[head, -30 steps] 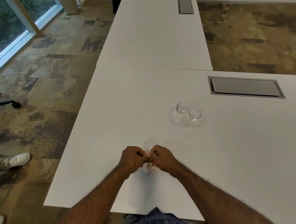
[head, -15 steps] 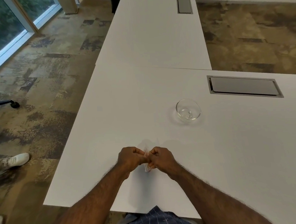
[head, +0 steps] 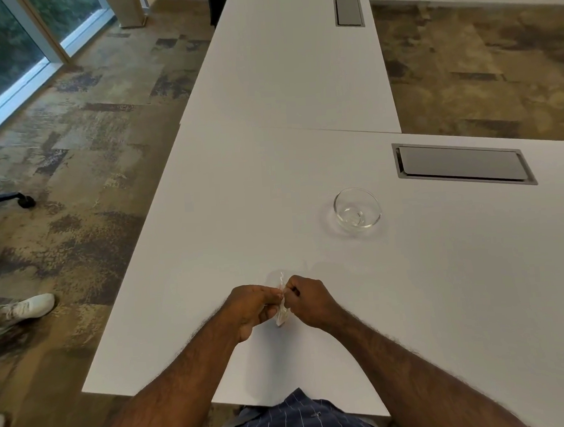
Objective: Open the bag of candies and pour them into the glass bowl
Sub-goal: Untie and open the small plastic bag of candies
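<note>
A small clear bag of candies (head: 282, 314) hangs between my two hands just above the white table (head: 241, 215). My left hand (head: 251, 306) pinches its top from the left and my right hand (head: 307, 299) pinches it from the right, fingers closed on the plastic. Most of the bag is hidden by my fingers; I cannot tell if it is torn open. The glass bowl (head: 357, 208) stands empty on the table, farther away and to the right of my hands.
A grey cable hatch (head: 462, 164) is set into the table behind the bowl, another hatch (head: 348, 8) on the far table. The table's left edge drops to the patterned floor, where someone's white shoe (head: 25, 308) and a chair's wheeled base (head: 5, 197) are.
Both hands stay pinched on the bag's top. They have shifted slightly, and the bag between them has twisted a little.
</note>
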Demonstrator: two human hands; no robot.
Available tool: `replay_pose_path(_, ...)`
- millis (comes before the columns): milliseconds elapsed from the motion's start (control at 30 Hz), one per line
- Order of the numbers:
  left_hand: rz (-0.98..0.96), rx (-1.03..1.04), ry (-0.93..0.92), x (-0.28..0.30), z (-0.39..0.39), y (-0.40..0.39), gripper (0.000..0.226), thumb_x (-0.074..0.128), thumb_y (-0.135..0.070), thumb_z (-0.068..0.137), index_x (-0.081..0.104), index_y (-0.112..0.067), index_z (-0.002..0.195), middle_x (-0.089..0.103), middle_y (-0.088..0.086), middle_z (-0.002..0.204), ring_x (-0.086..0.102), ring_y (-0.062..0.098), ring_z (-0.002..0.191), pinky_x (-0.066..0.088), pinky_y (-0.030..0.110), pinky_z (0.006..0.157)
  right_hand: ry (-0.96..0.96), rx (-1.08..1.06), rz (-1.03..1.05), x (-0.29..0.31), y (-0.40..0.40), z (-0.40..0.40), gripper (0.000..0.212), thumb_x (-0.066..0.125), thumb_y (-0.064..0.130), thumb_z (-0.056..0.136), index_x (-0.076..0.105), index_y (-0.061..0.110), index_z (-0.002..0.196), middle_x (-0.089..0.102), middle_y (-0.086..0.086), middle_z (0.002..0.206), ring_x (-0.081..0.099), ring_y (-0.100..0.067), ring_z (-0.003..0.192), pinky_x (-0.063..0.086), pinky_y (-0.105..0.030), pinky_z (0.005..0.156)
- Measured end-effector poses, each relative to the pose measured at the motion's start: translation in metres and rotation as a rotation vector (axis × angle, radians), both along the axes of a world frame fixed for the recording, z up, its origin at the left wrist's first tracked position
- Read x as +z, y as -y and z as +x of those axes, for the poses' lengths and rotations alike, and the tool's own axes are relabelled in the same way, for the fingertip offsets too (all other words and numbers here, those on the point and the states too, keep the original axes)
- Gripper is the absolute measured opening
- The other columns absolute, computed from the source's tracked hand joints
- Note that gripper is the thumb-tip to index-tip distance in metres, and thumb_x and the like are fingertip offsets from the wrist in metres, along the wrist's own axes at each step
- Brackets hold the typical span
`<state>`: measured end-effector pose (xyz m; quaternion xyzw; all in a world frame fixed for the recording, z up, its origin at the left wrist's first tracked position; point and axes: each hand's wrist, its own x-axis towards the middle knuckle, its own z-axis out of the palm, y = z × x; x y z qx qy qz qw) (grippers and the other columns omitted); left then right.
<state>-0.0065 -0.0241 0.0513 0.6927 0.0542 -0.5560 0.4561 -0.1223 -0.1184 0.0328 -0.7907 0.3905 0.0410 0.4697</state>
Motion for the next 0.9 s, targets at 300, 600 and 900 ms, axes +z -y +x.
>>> replay_pose_path(300, 0.09, -0.205, 0.349, 0.004, -0.013, 0.009, 0.01, 0.064, 0.0, 0.076, 0.074, 0.001, 0.075, 0.071, 0.013, 0.071, 0.065, 0.017, 0.059, 0.059, 0.029, 0.063, 0.002, -0.036, -0.083, 0.004, -0.001, 0.0, 0.022, 0.059, 0.018, 0.08, 0.046, 0.016, 0.061, 0.045, 0.008, 0.054, 0.038, -0.008, 0.052, 0.031, -0.022, 0.048)
replay_pose_path(600, 0.054, -0.221, 0.426, 0.001, 0.0, 0.008, 0.015, 0.069, 0.0, 0.08, 0.07, -0.007, 0.067, 0.07, 0.012, 0.071, 0.067, 0.018, 0.06, 0.058, 0.025, 0.055, -0.011, -0.171, 0.195, 0.015, 0.012, 0.001, 0.027, 0.061, 0.03, 0.087, 0.066, 0.004, 0.079, 0.076, -0.01, 0.082, 0.072, -0.023, 0.067, 0.058, -0.034, 0.065)
replay_pose_path(900, 0.044, -0.258, 0.359, -0.003, -0.01, 0.001, 0.013, 0.08, -0.003, 0.07, 0.072, 0.002, 0.08, 0.074, 0.016, 0.08, 0.07, 0.022, 0.065, 0.059, 0.025, 0.055, -0.049, -0.083, 0.209, 0.011, 0.006, -0.001, 0.018, 0.057, 0.019, 0.086, 0.071, 0.009, 0.079, 0.076, -0.013, 0.076, 0.073, -0.022, 0.068, 0.06, -0.032, 0.075)
